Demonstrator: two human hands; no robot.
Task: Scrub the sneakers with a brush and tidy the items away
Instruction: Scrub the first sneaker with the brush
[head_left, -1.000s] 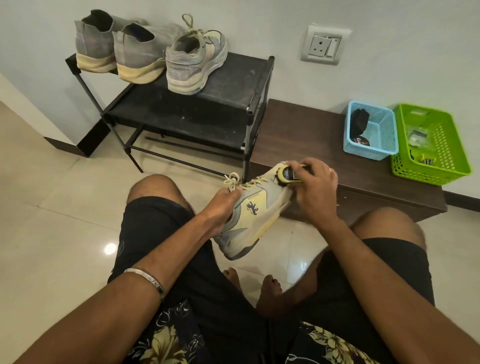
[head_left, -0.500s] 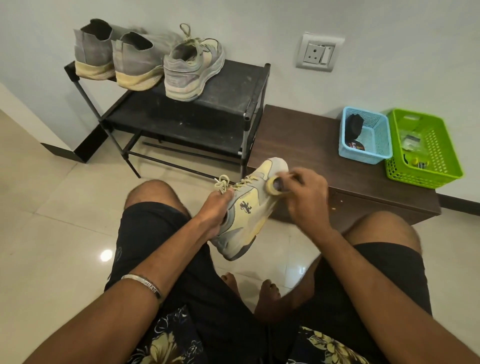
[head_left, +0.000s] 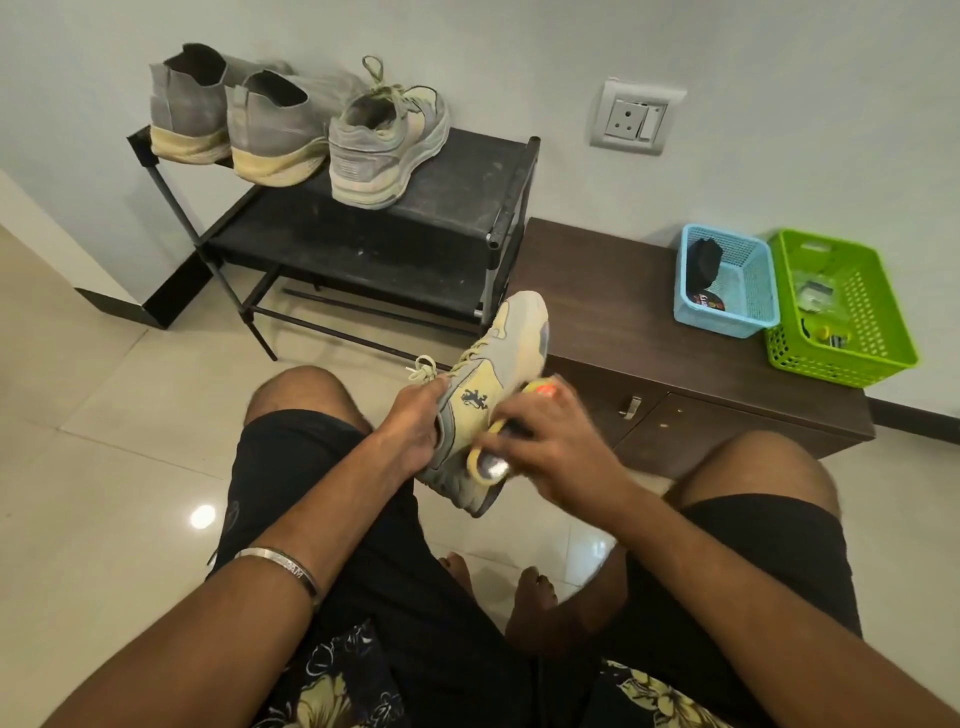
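Sneaker (head_left: 488, 395) is in mid-air above the knees, toe towards the low table (head_left: 613, 291). Left hand (head_left: 415, 426) grips it at the collar, fingers curled in. Right hand (head_left: 550, 441) clamps the brush (head_left: 488, 462) against the side panel; blurred. Risks: one-hand hold at the collar lets the shoe twist under brush pressure; brush may slip off the curved sole and hit the knee.

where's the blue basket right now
In the head view the blue basket sits at the right on the brown cabinet, touching the green basket on its right.
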